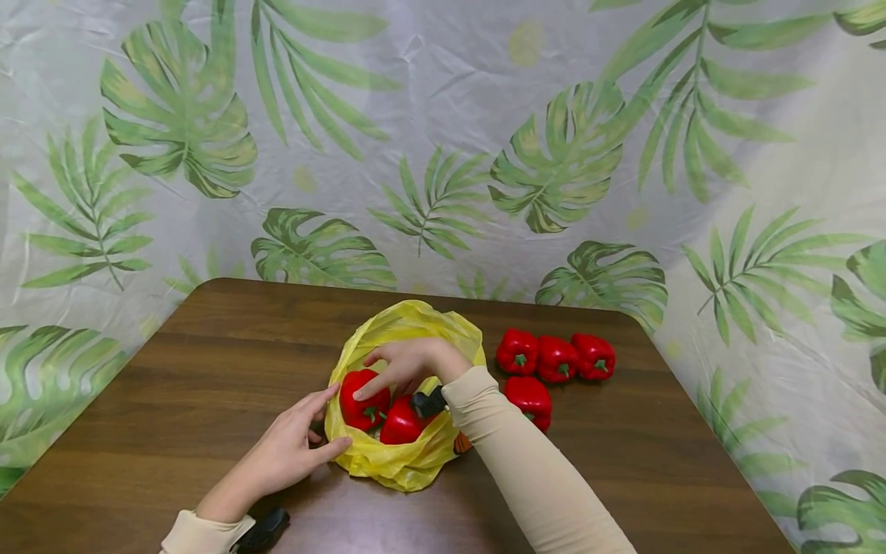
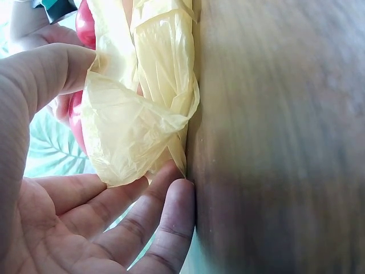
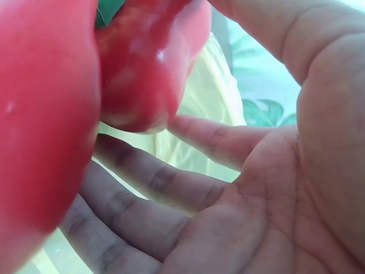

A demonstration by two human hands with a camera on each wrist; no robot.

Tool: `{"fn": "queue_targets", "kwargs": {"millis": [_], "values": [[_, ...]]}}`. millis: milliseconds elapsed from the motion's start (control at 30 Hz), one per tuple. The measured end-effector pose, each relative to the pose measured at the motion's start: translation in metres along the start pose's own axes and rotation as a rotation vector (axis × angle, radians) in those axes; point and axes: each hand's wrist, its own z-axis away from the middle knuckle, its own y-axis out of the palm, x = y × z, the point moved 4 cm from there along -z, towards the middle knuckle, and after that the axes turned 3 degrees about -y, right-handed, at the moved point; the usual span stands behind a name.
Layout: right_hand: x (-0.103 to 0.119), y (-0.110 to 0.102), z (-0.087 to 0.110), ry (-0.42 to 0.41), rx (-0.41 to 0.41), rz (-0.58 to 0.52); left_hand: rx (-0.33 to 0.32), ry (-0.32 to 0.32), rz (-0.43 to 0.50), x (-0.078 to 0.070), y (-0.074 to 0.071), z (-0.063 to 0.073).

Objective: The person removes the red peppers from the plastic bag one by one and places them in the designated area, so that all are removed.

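A yellow plastic bag stands with its mouth spread on the table, red bell peppers inside it. My right hand reaches into the bag, its thumb and fingers on either side of a red bell pepper; in the right wrist view the fingertips touch this pepper. Beside it in the bag lies another red bell pepper, partly hidden by the black wrist camera. My left hand rests against the bag's left side, fingers extended and thumb apart; in the left wrist view its fingertips touch the thin film.
Right of the bag, a row of three red bell peppers lies on the brown wooden table. Another red bell pepper sits nearer, partly behind the right sleeve. A leaf-patterned cloth hangs behind the table.
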Motion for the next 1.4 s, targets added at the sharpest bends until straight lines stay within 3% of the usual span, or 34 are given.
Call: {"fn": "queue_targets", "kwargs": {"millis": [267,1400], "values": [[0.0021,0.0034,-0.0005,0.000,0.002,0.005,-0.012,0.021,-0.001,0.0014,-0.0001,-0.0005],[-0.0033,0.0018,-0.0033,0.001,-0.024,-0.075,-0.004,0.009,-0.005,-0.0009,-0.0002,-0.0003]]}}
